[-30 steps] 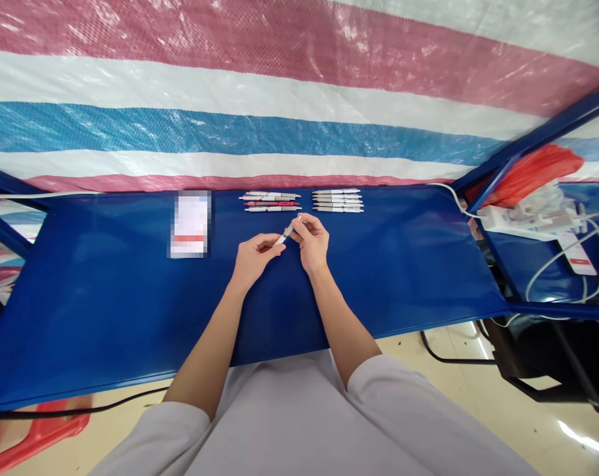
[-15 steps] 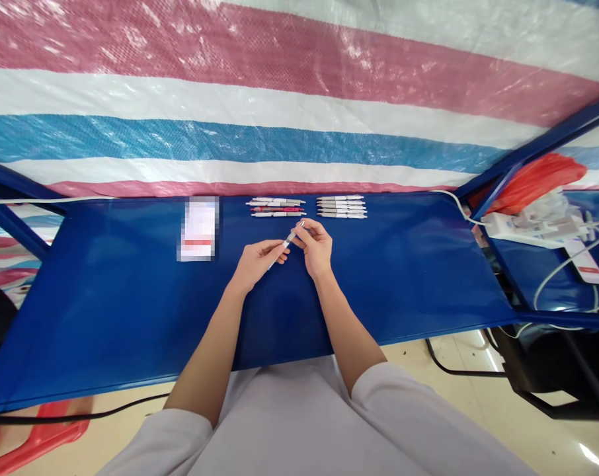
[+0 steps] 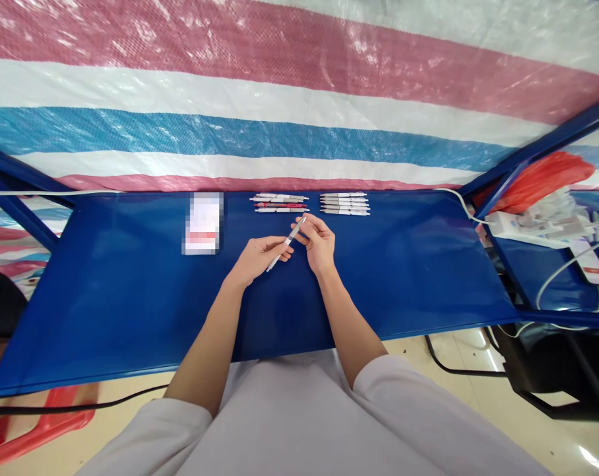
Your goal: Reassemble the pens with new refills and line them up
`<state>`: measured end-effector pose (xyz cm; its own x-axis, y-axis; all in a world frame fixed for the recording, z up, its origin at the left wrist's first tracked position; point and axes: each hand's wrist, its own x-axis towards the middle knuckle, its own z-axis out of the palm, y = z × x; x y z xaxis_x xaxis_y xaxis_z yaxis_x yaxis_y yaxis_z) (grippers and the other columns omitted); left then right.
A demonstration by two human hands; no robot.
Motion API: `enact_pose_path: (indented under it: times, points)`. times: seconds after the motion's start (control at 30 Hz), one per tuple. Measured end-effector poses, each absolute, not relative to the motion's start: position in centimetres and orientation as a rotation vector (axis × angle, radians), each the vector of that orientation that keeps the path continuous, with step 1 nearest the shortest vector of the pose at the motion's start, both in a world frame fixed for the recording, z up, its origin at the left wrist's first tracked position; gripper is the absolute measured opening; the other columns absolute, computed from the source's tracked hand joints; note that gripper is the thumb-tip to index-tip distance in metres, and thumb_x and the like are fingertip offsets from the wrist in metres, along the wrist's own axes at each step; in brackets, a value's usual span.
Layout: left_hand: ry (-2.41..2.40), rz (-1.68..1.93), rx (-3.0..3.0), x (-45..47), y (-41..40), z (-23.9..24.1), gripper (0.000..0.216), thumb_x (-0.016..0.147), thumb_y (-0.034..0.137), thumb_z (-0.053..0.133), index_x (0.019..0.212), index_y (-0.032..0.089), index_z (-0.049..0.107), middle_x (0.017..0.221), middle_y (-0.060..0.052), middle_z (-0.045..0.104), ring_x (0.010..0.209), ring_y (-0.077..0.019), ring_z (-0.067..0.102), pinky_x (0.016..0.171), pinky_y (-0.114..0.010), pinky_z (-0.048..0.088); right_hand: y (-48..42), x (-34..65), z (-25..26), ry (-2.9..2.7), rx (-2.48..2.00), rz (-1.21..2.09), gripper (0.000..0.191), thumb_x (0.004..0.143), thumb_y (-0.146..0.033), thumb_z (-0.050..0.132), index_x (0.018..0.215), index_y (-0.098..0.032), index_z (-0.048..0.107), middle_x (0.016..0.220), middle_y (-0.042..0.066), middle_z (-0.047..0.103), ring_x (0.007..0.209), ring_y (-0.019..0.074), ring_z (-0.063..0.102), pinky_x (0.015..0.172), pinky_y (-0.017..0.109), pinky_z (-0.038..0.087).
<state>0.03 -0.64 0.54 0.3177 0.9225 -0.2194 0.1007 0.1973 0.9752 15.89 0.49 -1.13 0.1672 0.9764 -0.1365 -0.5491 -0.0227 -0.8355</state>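
A white pen (image 3: 293,234) with a grey grip section slants across the middle, held above the blue table by both hands. My left hand (image 3: 254,260) pinches its lower part between thumb and fingers, and the thin end sticks out below. At the upper end, the fingers of my right hand (image 3: 321,247) are closed around the pen's tip. Just beyond the hands lies a group of pens (image 3: 280,210), mostly white with a red one among them. To its right, several white and grey pens (image 3: 344,204) lie side by side in a row.
A blurred-out white rectangular item (image 3: 203,225) lies left on the blue table (image 3: 131,311). A striped plastic sheet (image 3: 279,99) hangs behind. On the right are a white power strip (image 3: 525,229), a red bag (image 3: 552,177) and white cables. Red plastic furniture (image 3: 46,423) stands lower left.
The camera view has shifted slightly. More of the pen shows between my hands, as the right fingers cover less of its upper part. The pens on the table lie as before.
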Motion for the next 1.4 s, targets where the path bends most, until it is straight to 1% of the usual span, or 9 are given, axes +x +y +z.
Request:
enact_pose_path:
  times: [0.17, 0.3, 0.47, 0.53, 0.7, 0.97, 1.1, 1.23, 1.4]
  points:
    - [1.167, 0.869, 1.298, 0.5, -1.0, 0.3, 0.045, 0.076, 0.05, 0.075, 0.105, 0.016, 0.073, 0.091, -0.009, 0.077, 0.076, -0.0205, 0.071, 0.082, -0.037, 0.058, 0.4, 15.8, -0.9, -0.608, -0.977, 1.313, 0.031, 0.061, -0.032, 0.084, 0.087, -0.024, 0.069, 0.093, -0.002, 0.073, 0.081, 0.0129, 0.07, 0.072, 0.026, 0.061]
    - [1.268, 0.958, 1.319, 1.3, -1.5, 0.0, 0.043, 0.07, 0.047, 0.079, 0.099, 0.016, 0.074, 0.09, -0.007, 0.076, 0.073, -0.0201, 0.071, 0.079, -0.036, 0.058, 0.4, 15.7, -0.9, -0.591, -1.036, 1.278, 0.031, 0.061, -0.032, 0.083, 0.086, -0.023, 0.069, 0.092, -0.002, 0.073, 0.082, 0.0132, 0.069, 0.075, 0.028, 0.062]
    - [1.261, 0.921, 1.305, 1.3, -1.8, 0.1, 0.039, 0.07, 0.046, 0.079, 0.095, 0.017, 0.075, 0.081, -0.005, 0.075, 0.069, -0.0196, 0.07, 0.077, -0.036, 0.058, 0.2, 15.8, -1.0, -0.601, -1.008, 1.332, 0.042, 0.065, -0.031, 0.081, 0.105, -0.025, 0.069, 0.093, -0.001, 0.076, 0.086, 0.0169, 0.073, 0.08, 0.034, 0.062]
    - [1.179, 0.833, 1.253, 0.9, -1.8, 0.3, 0.04, 0.072, 0.049, 0.077, 0.096, 0.017, 0.076, 0.08, -0.006, 0.075, 0.071, -0.0199, 0.07, 0.078, -0.036, 0.058, 0.1, 15.8, -1.1, -0.603, -0.977, 1.352, 0.044, 0.067, -0.032, 0.079, 0.109, -0.025, 0.067, 0.096, 0.0, 0.076, 0.088, 0.0184, 0.074, 0.079, 0.035, 0.062]
    - [1.142, 0.813, 1.251, 0.6, -1.8, 0.4, 0.042, 0.078, 0.052, 0.071, 0.1, 0.017, 0.075, 0.086, -0.008, 0.075, 0.071, -0.0189, 0.069, 0.075, -0.034, 0.058, -0.1, 15.7, -0.9, -0.609, -0.948, 1.348, 0.031, 0.07, -0.034, 0.077, 0.098, -0.023, 0.07, 0.098, 0.002, 0.077, 0.089, 0.0185, 0.074, 0.075, 0.031, 0.062]
    - [1.244, 0.937, 1.343, 1.2, -2.1, 0.0, 0.037, 0.075, 0.045, 0.073, 0.1, 0.017, 0.072, 0.083, -0.005, 0.074, 0.068, -0.0174, 0.068, 0.071, -0.032, 0.057, -0.3, 15.6, -0.5, -0.635, -1.047, 1.292, 0.033, 0.063, -0.033, 0.083, 0.092, -0.023, 0.072, 0.095, 0.0, 0.075, 0.084, 0.0157, 0.071, 0.077, 0.032, 0.063]
    - [1.191, 0.935, 1.324, 1.2, -2.3, 0.1, 0.037, 0.077, 0.043, 0.072, 0.101, 0.015, 0.068, 0.079, -0.004, 0.072, 0.065, -0.0169, 0.067, 0.069, -0.033, 0.057, -0.4, 15.5, -0.4, -0.644, -1.022, 1.321, 0.033, 0.065, -0.033, 0.082, 0.095, -0.023, 0.073, 0.093, 0.001, 0.076, 0.085, 0.0169, 0.073, 0.081, 0.034, 0.062]
    - [1.048, 0.862, 1.276, 0.9, -2.3, 0.4, 0.045, 0.081, 0.046, 0.068, 0.114, 0.015, 0.06, 0.08, -0.004, 0.072, 0.066, -0.0168, 0.068, 0.068, -0.034, 0.057, -0.3, 15.6, 0.0, -0.646, -0.998, 1.328, 0.035, 0.068, -0.033, 0.08, 0.101, -0.022, 0.072, 0.1, 0.003, 0.078, 0.091, 0.0198, 0.074, 0.086, 0.039, 0.061]
    - [0.987, 0.809, 1.287, 0.6, -2.3, 0.4, 0.045, 0.084, 0.05, 0.065, 0.113, 0.016, 0.059, 0.084, -0.005, 0.072, 0.07, -0.0174, 0.069, 0.073, -0.035, 0.059, -0.4, 15.8, 0.9, -0.648, -0.961, 1.287, 0.032, 0.071, -0.032, 0.078, 0.101, -0.022, 0.072, 0.1, 0.002, 0.078, 0.088, 0.0191, 0.074, 0.081, 0.035, 0.062]
